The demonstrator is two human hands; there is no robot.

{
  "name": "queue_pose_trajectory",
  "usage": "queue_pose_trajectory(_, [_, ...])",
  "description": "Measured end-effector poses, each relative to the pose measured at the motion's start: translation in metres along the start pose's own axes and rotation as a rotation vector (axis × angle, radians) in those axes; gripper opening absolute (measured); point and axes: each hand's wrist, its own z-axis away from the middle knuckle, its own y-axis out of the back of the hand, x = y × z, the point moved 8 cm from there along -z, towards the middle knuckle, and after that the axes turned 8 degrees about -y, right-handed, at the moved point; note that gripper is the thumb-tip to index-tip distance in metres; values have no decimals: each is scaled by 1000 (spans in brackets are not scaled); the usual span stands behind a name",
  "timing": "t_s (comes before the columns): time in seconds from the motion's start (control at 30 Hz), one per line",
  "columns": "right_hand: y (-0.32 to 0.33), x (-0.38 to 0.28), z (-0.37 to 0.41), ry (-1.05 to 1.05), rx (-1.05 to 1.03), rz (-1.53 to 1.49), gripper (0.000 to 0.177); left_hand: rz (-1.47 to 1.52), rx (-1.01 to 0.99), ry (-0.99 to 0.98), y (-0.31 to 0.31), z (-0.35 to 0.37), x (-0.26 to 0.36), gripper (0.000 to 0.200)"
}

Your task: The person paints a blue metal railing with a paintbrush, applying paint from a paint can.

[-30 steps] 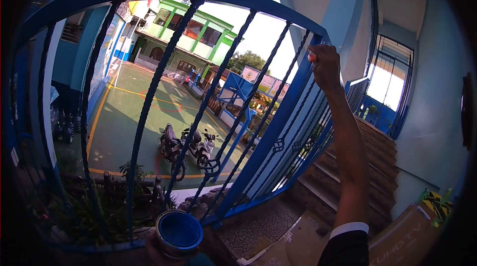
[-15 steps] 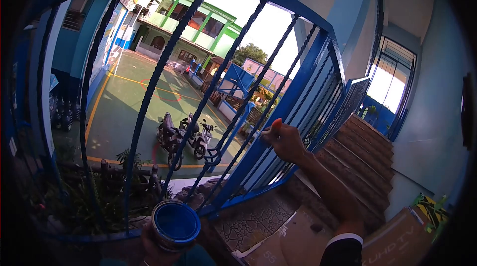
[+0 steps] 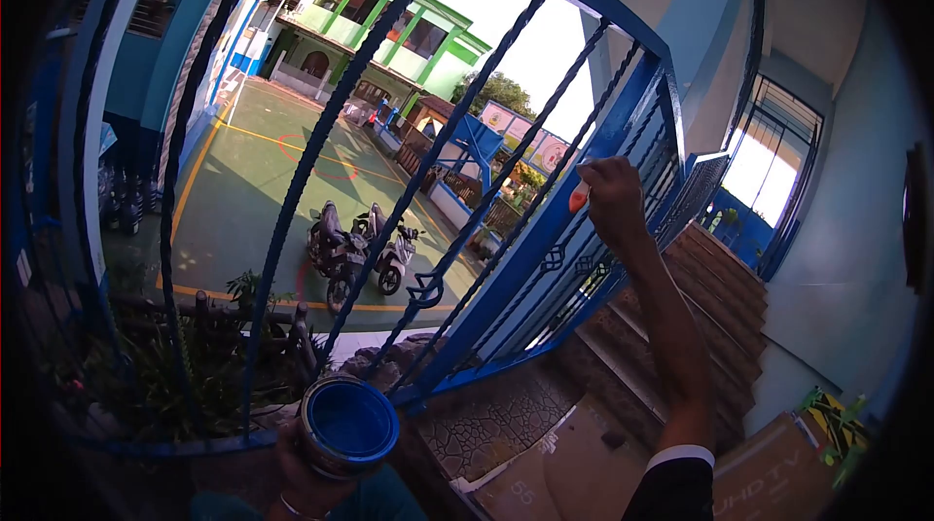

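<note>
My left hand (image 3: 304, 474) is wrapped round a round can of blue paint (image 3: 350, 424), low in the middle of the view. The can's mouth faces up and blue coats its inside. Higher up, my right hand (image 3: 615, 202) is closed on a paintbrush (image 3: 579, 198), whose orange part shows below the fingers; the rest is mostly hidden. That hand is right at the wide blue post (image 3: 545, 258) of a metal railing. Twisted dark-blue bars (image 3: 321, 146) of the railing stand in front of me, to the left of the post.
Flattened cardboard (image 3: 574, 467) lies on the stone-patterned floor (image 3: 506, 424) below my right arm. Brown stairs (image 3: 710, 317) rise at the right beside a pale wall (image 3: 846, 258). Beyond the bars are plants (image 3: 185, 375), parked motorcycles (image 3: 336, 253) and a green court (image 3: 253, 219).
My right hand has moved up and to the right along the post, and the orange part now points down. The view has shifted slightly; the can stays in my left hand.
</note>
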Motion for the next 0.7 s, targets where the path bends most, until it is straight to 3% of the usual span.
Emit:
queue_pose_trajectory(0.1, [-17, -45, 48, 39, -142, -163, 23, -4, -18, -11, -4, 1, 2, 84])
queue_pose_trajectory(0.17, [-19, -55, 58, -195, -348, -412, 15, 36, -19, 5, -1, 2, 0, 83])
queue_pose_trajectory(0.27, [-24, -11, 48, -611, -332, -649, 14, 59, -30, 24, 2, 0, -3, 83])
queue_pose_trajectory(0.3, [-21, 11, 39, -647, -242, -549, 14, 79, 0, 14, 3, 1, -3, 81])
queue_pose_trajectory(0.37, [-12, 48, 28, -507, 52, -477, 17, 123, 49, -13, 1, 0, -2, 77])
queue_pose_trajectory(0.47, [37, 12, 11, -129, 303, -70, 25, 127, 64, 11, -1, 0, -4, 76])
queue_pose_trajectory(0.57, [2, -21, 38, -29, -34, -63, 30, 164, 93, 11, -1, 1, -4, 75])
queue_pose_trajectory(0.63, [-12, -46, 59, -73, -183, -265, 20, 98, 58, 4, -2, 1, -3, 75])
queue_pose_trajectory(0.67, [-18, -48, 65, -252, -304, -447, 14, 67, 40, -6, -3, 0, -2, 75])
queue_pose_trajectory(0.7, [-21, -39, 63, -329, -287, -475, 14, 73, 45, -11, -2, -1, -2, 75])
